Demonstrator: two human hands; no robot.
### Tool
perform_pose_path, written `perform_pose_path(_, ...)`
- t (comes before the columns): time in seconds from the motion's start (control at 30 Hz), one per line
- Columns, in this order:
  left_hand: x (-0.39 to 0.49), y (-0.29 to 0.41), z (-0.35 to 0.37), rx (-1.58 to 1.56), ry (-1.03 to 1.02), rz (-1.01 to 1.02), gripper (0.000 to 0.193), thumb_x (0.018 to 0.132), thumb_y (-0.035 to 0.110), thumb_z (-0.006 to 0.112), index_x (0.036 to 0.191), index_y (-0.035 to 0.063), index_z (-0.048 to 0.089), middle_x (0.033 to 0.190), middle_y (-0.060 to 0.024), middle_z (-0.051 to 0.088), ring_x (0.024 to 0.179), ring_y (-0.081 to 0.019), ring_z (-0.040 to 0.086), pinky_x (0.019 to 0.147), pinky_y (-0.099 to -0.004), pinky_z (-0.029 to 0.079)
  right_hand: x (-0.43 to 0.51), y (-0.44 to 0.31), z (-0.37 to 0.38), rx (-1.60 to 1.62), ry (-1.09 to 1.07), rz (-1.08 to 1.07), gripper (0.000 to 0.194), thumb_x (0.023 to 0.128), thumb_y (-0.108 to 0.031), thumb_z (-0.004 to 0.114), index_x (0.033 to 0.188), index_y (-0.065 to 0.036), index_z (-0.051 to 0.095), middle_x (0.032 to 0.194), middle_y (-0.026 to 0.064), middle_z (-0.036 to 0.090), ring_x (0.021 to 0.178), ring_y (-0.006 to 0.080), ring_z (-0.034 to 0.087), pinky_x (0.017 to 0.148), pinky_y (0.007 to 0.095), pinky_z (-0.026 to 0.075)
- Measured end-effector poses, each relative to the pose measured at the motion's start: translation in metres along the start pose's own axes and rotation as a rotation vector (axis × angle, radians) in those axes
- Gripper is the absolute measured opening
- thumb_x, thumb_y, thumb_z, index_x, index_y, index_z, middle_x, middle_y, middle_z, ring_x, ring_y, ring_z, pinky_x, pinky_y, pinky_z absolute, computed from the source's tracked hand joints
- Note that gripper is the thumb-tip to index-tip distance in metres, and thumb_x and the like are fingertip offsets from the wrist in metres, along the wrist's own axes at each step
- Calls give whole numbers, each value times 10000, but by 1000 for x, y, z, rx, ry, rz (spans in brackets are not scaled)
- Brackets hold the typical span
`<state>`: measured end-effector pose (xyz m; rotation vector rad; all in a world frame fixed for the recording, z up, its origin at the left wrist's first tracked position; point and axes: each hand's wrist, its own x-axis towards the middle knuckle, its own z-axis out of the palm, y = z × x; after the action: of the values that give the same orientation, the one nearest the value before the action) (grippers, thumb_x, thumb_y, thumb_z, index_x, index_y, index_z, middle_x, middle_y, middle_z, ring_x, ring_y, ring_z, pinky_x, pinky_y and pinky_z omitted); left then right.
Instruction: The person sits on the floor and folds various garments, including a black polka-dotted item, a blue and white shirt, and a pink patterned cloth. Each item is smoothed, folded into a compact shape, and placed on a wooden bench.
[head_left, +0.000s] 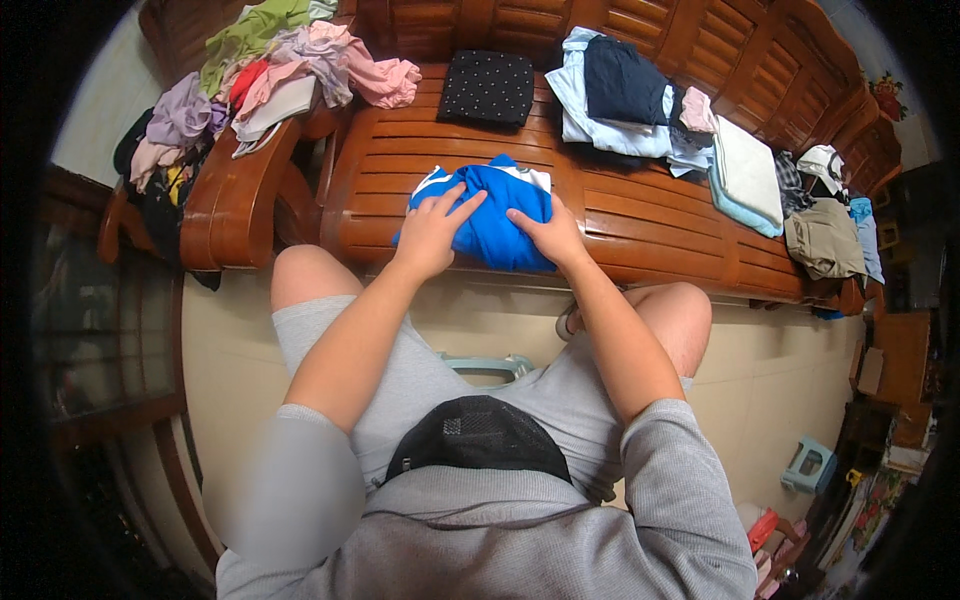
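Observation:
A blue garment with white parts (504, 217) lies in a loosely folded bundle near the front edge of the slatted wooden bench (390, 157). My left hand (431, 232) rests on its left side, fingers spread over the cloth and thumb out of sight. At the right side, my right hand (556, 234) has its thumb on top of the cloth, with the other fingers around the bundle's edge and partly hidden. Just behind the bundle sits a folded black cloth with white dots (486, 88).
Rumpled clothes (300, 67) cover the bench's left arm. To the right are a folded dark and light-blue stack (626, 82), a folded white cloth (748, 169) and khaki clothing (825, 238). A light-blue plastic stool (808, 465) stands on the floor at right.

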<state>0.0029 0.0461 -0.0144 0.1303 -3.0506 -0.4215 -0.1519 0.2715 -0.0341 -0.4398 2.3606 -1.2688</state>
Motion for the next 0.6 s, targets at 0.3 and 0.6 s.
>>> perform_pose_path(0.3,12,4,2,-24,-75,-71,1088,793,-27,860,1728,396,495,1768,-79,516,1385,-360,680,1129,-507,596,18,17,7,202,16,159,1261,798,-554,1030,1648,110,377,1561,330,617,1368,418,693,1134,483,594)
perform_pose_path(0.6,10,1,-4,-66,-112,-39,1107,778,-17,864,1726,419,492,1796,-66,486,1476,-357,637,1166,-506,581,20,18,-12,430,-228,257,1246,820,-529,1027,1706,38,359,1589,299,604,1373,392,693,1119,495,616)
